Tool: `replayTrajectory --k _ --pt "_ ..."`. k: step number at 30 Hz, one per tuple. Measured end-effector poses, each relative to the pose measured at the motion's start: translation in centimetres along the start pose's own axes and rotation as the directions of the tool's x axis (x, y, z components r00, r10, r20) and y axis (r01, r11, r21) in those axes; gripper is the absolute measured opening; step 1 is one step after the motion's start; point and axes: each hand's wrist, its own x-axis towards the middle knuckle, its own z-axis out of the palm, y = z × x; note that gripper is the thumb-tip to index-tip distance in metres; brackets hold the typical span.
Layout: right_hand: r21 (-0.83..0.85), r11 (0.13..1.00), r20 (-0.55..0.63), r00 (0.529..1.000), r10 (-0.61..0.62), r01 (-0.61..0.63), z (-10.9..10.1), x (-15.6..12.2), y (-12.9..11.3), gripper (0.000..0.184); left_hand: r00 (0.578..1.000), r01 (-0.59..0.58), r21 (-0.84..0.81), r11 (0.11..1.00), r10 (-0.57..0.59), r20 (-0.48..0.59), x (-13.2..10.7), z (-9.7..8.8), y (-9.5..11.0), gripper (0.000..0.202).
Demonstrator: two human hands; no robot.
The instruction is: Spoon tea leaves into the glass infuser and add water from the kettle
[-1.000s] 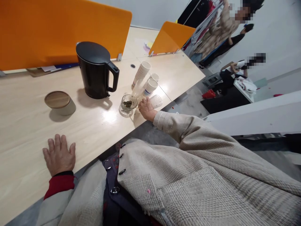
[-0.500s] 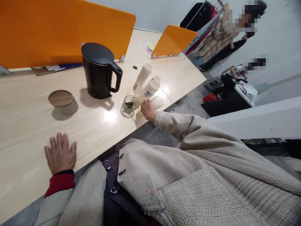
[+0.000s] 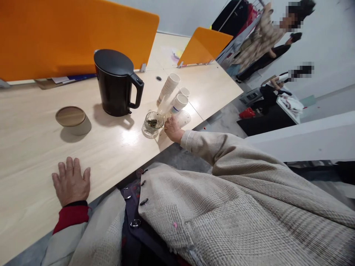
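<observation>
Head view, bottom of the frame: a beige woven coat (image 3: 205, 210) fills the nearest part, its dark buttons near the bottom centre. At lower left the left hand (image 3: 72, 184) lies palm down on the pale wooden desk (image 3: 116, 162), fingers spread wide and gripping nothing, a red cuff (image 3: 70, 218) at its wrist. Near the middle of the frame the right hand (image 3: 173, 129) reaches to the desk's edge; its fingers are curled closed on a thin handle (image 3: 163, 128), most of which the hand hides. That handle runs left to a ribbed glass vessel (image 3: 150, 132) at the centre, where dark leaves (image 3: 151, 122) lie in the upper part. A clear cup (image 3: 185, 117) stands or lies just beyond the right hand; I cannot tell which. Left of centre sits a round canister (image 3: 79, 127) with a wooden lid. Farther back are a black kettle (image 3: 115, 88), its handle to the right, and stacked paper cups (image 3: 169, 85). Orange partitions (image 3: 83, 40) rise behind, and several people (image 3: 255, 46) occupy the upper right.
</observation>
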Motion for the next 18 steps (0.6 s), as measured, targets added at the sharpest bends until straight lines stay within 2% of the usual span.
replayTrajectory --k 7,18 --pt "0.01 0.999 0.004 0.999 -0.033 0.033 -0.2 -0.5 0.2 0.036 1.0 -0.018 0.017 1.0 0.018 0.0 0.1 0.0 0.0 0.066" --pt "0.079 0.992 -0.061 0.994 -0.091 0.096 0.2 -1.6 0.1 0.04 1.0 -0.012 0.006 1.0 0.012 -0.008 0.1 0.4 -0.5 0.068"
